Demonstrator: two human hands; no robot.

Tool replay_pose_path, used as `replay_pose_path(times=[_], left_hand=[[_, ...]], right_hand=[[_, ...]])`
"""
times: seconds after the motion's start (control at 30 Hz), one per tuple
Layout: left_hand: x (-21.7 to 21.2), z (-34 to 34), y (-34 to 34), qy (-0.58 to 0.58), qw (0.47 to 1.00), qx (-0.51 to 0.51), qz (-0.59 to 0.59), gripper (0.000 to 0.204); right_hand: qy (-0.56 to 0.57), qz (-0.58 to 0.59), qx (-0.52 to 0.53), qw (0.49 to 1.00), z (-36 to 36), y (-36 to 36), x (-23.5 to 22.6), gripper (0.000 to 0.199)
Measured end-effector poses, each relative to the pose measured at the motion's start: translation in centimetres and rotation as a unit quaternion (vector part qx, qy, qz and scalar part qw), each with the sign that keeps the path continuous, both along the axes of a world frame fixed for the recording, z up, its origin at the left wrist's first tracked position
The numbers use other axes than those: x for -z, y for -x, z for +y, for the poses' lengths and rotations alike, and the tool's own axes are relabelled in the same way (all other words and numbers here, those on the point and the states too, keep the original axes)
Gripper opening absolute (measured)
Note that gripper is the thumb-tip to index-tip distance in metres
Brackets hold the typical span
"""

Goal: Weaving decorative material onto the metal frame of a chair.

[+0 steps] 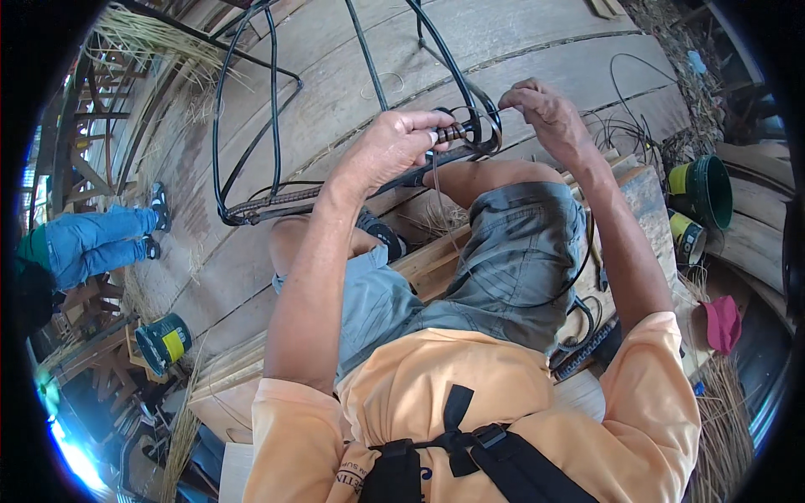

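Observation:
A black metal rod frame (275,109) stands before me, its near corner resting by my knees. Brown binding strip (450,133) is wound in tight coils around part of the frame near that corner. My left hand (384,151) is closed on the frame at these coils, thumb and fingers pinching them. To the right, my right hand (547,116) is raised, its fingertips pinched on the thin binding strip, which loops toward the coils. A loose tail of strip (439,197) hangs below my left hand toward my lap. More wrapping (293,194) covers the frame's lower left rail.
I sit on a wooden bench (432,272). Pliers or scissors with dark handles (577,323) lie at my right thigh. Green buckets (711,191) stand at right, another bucket (163,342) at left. A person in jeans (101,243) stands at left; coiled strips (625,130) lie on the floor.

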State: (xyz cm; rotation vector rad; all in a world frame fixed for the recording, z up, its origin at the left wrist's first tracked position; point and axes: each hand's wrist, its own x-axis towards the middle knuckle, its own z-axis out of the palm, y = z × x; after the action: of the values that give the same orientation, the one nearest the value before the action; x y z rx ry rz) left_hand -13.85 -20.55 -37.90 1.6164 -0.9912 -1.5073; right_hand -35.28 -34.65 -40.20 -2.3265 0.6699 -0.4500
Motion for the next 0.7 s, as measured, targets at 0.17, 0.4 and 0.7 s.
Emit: replay_pose_path(times=[0.17, 0.4, 0.7], left_hand=[[-0.5, -0.3, 0.5, -0.003, 1.000, 0.009, -0.010, 0.037], [-1.4, -0.4, 0.9, -0.009, 0.999, 0.012, -0.039, 0.041], [-0.9, -0.2, 0.6, -0.015, 0.999, -0.001, -0.044, 0.039]], right_hand=[[0.009, 0.000, -0.004, 1.000, -0.3, -0.5, 0.4, 0.022], [0.040, -0.030, -0.016, 0.999, 0.2, -0.2, 0.9, 0.024], [0.073, -0.007, -0.039, 0.997, 0.1, -1.0, 0.4, 0.025]])
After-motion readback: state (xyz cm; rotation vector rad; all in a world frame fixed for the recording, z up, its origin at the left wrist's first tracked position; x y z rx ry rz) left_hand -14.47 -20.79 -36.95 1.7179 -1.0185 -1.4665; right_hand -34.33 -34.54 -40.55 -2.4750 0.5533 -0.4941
